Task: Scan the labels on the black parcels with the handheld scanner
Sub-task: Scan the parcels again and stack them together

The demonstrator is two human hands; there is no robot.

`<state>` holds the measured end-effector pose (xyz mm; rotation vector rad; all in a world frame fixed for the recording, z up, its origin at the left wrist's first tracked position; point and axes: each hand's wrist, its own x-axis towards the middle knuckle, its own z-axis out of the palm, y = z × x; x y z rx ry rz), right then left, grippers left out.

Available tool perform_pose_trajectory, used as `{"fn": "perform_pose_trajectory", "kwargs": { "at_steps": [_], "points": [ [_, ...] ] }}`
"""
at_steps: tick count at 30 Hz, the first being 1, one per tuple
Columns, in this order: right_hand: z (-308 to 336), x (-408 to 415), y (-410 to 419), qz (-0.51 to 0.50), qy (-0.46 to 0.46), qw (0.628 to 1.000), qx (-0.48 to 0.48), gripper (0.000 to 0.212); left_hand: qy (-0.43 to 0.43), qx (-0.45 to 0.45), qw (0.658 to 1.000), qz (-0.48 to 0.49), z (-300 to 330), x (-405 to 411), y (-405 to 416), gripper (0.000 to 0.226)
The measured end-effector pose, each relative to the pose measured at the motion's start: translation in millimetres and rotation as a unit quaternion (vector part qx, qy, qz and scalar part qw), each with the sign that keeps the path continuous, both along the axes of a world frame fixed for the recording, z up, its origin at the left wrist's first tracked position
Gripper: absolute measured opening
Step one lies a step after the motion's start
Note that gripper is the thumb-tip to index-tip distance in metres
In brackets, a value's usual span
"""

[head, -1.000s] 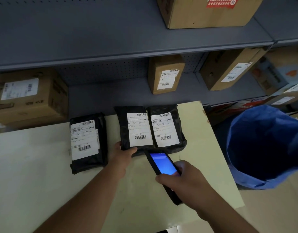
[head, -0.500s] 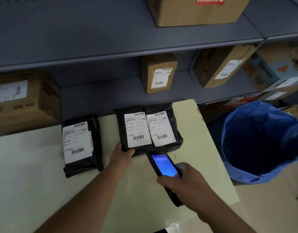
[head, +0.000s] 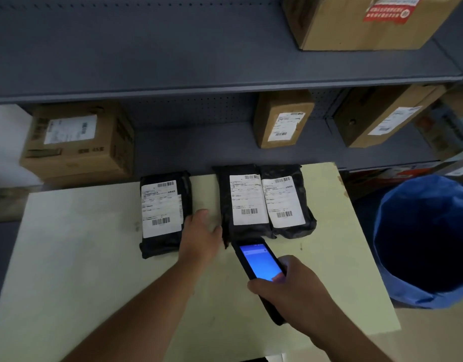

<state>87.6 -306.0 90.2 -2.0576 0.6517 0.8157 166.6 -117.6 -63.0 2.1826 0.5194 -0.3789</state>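
Three black parcels with white barcode labels lie on the pale table (head: pixel 94 270). The left parcel (head: pixel 163 214) lies apart; the middle parcel (head: pixel 244 202) and the right parcel (head: pixel 288 201) lie side by side, touching. My left hand (head: pixel 200 232) rests flat on the table between the left and middle parcels, fingers apart, holding nothing; its fingertips touch the left parcel's right edge. My right hand (head: pixel 285 291) grips the black handheld scanner (head: pixel 259 265), whose blue screen is lit. The scanner's tip sits just below the middle parcel's near edge.
Grey metal shelves (head: pixel 199 84) behind the table hold several brown cardboard boxes, such as one at the left (head: pixel 76 142) and one in the middle (head: pixel 282 118). A bin lined with a blue bag (head: pixel 423 241) stands on the floor right of the table.
My left hand let go of the middle parcel's near left corner and moved left, toward the left parcel. The scanner stays below the middle parcel. The camera view swung to the left.
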Motion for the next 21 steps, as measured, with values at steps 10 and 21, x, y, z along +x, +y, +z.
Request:
{"fn": "perform_pose_trajectory", "kwargs": {
  "at_steps": [10, 21],
  "points": [
    [3.6, 3.4, 59.9, 0.064, -0.005, 0.998, -0.008, 0.04, -0.048, 0.035, 0.988, 0.141, 12.7, -15.5, 79.2, 0.053],
    [-7.3, 9.5, 109.2, 0.099, 0.005, 0.995, 0.002, 0.04, 0.044, 0.026, 0.977, 0.207, 1.8, -26.0, 132.4, 0.076]
  ]
}}
